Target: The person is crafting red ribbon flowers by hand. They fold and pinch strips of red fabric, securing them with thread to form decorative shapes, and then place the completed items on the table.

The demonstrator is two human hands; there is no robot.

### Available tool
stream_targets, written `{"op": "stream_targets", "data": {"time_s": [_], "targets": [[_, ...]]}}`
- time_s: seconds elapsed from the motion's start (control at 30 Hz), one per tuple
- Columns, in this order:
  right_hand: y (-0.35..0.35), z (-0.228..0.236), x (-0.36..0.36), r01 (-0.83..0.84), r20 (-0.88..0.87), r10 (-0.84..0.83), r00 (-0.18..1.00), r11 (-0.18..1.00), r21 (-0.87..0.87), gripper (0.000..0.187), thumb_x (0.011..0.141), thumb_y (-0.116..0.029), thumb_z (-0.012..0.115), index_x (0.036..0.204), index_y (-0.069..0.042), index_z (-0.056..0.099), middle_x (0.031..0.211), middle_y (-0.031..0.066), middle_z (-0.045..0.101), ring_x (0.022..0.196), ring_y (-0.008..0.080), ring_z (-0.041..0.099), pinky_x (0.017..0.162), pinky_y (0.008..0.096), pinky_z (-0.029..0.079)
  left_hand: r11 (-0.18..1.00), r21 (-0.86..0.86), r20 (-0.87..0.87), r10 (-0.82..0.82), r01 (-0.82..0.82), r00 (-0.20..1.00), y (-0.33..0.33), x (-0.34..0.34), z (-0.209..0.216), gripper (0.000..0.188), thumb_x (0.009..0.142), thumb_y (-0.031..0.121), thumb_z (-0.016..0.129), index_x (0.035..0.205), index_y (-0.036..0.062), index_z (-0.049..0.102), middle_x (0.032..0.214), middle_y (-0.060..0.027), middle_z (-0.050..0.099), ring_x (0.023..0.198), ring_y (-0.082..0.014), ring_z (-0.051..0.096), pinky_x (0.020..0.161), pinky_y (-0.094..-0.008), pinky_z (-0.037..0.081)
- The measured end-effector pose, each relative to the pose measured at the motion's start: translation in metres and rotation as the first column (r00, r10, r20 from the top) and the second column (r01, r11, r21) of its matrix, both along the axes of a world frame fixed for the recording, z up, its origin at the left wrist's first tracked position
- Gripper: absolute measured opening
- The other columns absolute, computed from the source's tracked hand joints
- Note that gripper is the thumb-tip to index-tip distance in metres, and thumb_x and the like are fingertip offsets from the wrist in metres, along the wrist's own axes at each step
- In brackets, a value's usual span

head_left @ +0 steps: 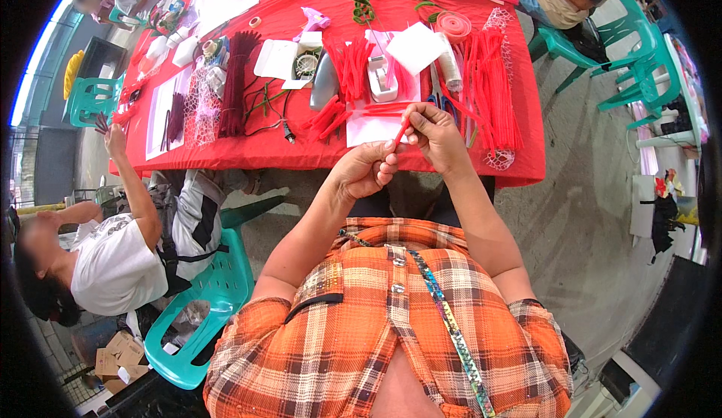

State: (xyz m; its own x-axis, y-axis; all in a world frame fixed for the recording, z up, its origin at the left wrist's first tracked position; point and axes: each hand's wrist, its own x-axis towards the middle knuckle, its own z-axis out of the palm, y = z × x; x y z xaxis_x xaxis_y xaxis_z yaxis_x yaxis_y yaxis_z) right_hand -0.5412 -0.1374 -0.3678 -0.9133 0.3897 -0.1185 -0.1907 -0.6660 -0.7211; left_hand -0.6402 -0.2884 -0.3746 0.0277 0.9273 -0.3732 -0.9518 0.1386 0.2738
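Note:
Just past the table's near edge, my left hand (365,170) and my right hand (437,139) meet over a short red pipe cleaner (401,134). Fingertips of my left hand pinch its lower end. Thumb and fingers of my right hand close on its upper part. It looks folded or bunched, but the fingers partly cover it. Behind my hands lie cut red pipe cleaners (328,119) and a white tape dispenser (383,80). Scissors (442,101) rest close to my right hand, partly hidden by it. A long bundle of red pipe cleaners (492,95) lies to the right.
The red-covered table (293,155) also bears a dark red bundle (239,80), a grey bottle (325,83), a pink glue gun (313,19) and green leaf pieces (362,6). On my left a person (120,256) sits on a green chair (203,320), one hand raised. More green chairs (613,49) stand at right.

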Motion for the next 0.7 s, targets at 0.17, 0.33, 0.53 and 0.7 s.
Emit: {"op": "stream_targets", "data": {"time_s": [0.17,0.33,0.53,0.7], "targets": [[-0.005,-0.015,-0.006,0.092,0.143,-0.124,0.982,0.972,0.214,0.010,0.085,-0.012,0.061,0.090,-0.004,0.064,0.074,0.0030,0.061,0.062,0.0088,0.055,0.059,0.0223,0.048,0.945,-0.118,-0.913,0.018,-0.307,0.407,-0.004,-0.005,0.013,0.018,0.086,0.016,0.061,0.081,-0.0011,0.064,0.066,-0.0039,0.060,0.058,-0.0075,0.054,0.051,-0.0226,0.045],[0.011,-0.044,-0.011,0.044,-0.010,-0.454,0.891,0.064,0.997,0.010,0.080,-0.010,0.060,0.088,-0.006,0.064,0.080,0.0086,0.059,0.075,0.0204,0.059,0.066,0.0318,0.050,0.849,0.083,-0.773,-0.276,-0.522,-0.572,-0.029,-0.052,-0.002,0.020,0.080,0.019,0.064,0.088,0.0011,0.066,0.074,-0.0104,0.059,0.072,-0.0269,0.059,0.065,-0.0356,0.046],[0.009,-0.068,-0.029,-0.228,0.047,-0.442,0.896,-0.367,0.902,0.011,0.079,-0.010,0.052,0.085,-0.006,0.060,0.088,0.0103,0.055,0.088,0.0252,0.057,0.071,0.0353,0.050,0.821,0.052,-0.615,-0.422,-0.568,-0.666,-0.028,-0.060,-0.027,0.028,0.079,0.025,0.065,0.097,0.0029,0.064,0.085,-0.0139,0.057,0.084,-0.0314,0.057,0.072,-0.0397,0.045],[0.008,-0.063,-0.032,-0.244,0.078,-0.435,0.897,-0.341,0.908,0.009,0.080,-0.009,0.053,0.083,-0.004,0.059,0.085,0.0114,0.056,0.087,0.0247,0.058,0.070,0.0346,0.050,0.813,0.148,-0.630,-0.362,-0.563,-0.687,-0.027,-0.059,-0.030,0.031,0.079,0.025,0.066,0.101,0.0035,0.061,0.092,-0.0136,0.057,0.088,-0.0312,0.056,0.075,-0.0407,0.044]]}}
